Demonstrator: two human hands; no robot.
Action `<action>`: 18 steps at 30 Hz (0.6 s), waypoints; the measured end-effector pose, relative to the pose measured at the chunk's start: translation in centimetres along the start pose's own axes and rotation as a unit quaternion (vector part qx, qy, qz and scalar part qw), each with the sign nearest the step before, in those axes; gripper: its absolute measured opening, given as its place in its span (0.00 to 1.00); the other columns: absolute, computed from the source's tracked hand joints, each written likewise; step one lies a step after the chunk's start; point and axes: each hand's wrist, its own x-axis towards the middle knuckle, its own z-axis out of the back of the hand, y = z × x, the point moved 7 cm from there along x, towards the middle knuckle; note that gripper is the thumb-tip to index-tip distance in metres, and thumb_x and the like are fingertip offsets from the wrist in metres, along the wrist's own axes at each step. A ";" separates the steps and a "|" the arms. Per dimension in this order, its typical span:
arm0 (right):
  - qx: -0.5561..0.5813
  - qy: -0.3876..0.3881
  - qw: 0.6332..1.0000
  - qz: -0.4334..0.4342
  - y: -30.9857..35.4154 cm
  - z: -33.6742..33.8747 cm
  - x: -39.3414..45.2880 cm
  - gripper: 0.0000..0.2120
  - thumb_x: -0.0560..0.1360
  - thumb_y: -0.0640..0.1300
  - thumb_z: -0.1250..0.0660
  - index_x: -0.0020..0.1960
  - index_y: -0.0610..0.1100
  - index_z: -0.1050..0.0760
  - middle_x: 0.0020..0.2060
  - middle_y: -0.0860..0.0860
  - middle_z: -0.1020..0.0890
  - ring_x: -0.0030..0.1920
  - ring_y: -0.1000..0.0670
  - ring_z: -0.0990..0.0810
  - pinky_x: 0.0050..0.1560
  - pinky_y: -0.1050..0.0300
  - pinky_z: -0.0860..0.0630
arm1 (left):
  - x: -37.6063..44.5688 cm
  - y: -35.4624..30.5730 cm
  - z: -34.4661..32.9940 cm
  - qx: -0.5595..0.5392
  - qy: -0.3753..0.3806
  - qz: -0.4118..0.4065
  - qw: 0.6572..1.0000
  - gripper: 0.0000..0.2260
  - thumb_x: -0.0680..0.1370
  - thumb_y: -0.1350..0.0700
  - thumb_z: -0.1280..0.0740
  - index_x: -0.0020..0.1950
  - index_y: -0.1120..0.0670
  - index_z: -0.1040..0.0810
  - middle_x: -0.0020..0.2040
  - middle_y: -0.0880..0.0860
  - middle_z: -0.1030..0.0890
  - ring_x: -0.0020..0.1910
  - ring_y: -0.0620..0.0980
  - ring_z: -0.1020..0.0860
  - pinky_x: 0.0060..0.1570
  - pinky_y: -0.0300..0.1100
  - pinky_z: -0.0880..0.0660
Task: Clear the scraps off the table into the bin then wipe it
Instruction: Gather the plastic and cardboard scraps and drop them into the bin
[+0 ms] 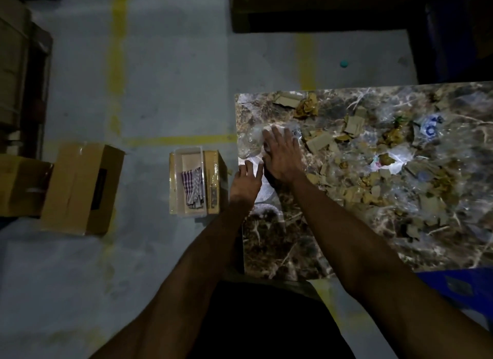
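1. The marble-patterned desk fills the right side, above a grey floor marked with yellow lines.
2. Scraps of torn cardboard, crumpled brown paper and clear plastic lie scattered over the desk's far and right parts.
3. A cardboard box lies on the floor to the left.
4. A clear bin stands on the floor just beside the desk's left edge, holding a checked cloth.
5. The right hand lies flat, fingers spread, on clear plastic near the desk's left edge.
6. The left hand rests at that edge, fingers loosely spread, touching white plastic.
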 end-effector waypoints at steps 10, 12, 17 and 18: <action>0.022 0.013 0.988 -0.153 -9.2 -0.7 -4.3 0.29 0.85 0.58 0.47 0.83 0.48 0.43 0.83 0.43 0.44 0.83 0.37 0.51 0.79 0.29 0.49 | -0.2 0.2 -0.5 0.007 0.010 0.007 1.000 0.34 0.84 0.57 0.38 0.84 0.58 0.54 0.78 0.74 0.44 0.76 0.72 0.40 0.69 0.58 0.31; 0.003 -0.012 0.988 -0.154 -7.5 0.2 -4.1 0.29 0.85 0.57 0.47 0.82 0.44 0.40 0.83 0.42 0.43 0.83 0.35 0.49 0.79 0.30 0.48 | -0.2 0.2 -0.7 -0.005 0.014 0.008 1.000 0.35 0.83 0.59 0.37 0.84 0.57 0.54 0.78 0.74 0.44 0.76 0.72 0.40 0.68 0.57 0.30; 0.031 -0.059 0.993 -0.093 0.7 2.5 -0.8 0.29 0.86 0.54 0.47 0.84 0.46 0.46 0.83 0.43 0.44 0.82 0.34 0.45 0.80 0.34 0.45 | -0.2 1.0 -0.3 -0.019 0.039 0.010 0.999 0.44 0.75 0.64 0.27 0.84 0.52 0.49 0.79 0.68 0.42 0.75 0.67 0.38 0.62 0.55 0.26; 0.035 -0.042 0.996 -0.065 2.0 2.1 0.4 0.30 0.86 0.55 0.48 0.85 0.49 0.51 0.85 0.44 0.49 0.83 0.35 0.48 0.81 0.34 0.46 | -0.2 1.2 -0.1 -0.031 0.043 0.001 0.999 0.46 0.72 0.63 0.24 0.84 0.51 0.46 0.79 0.67 0.43 0.75 0.66 0.39 0.61 0.55 0.25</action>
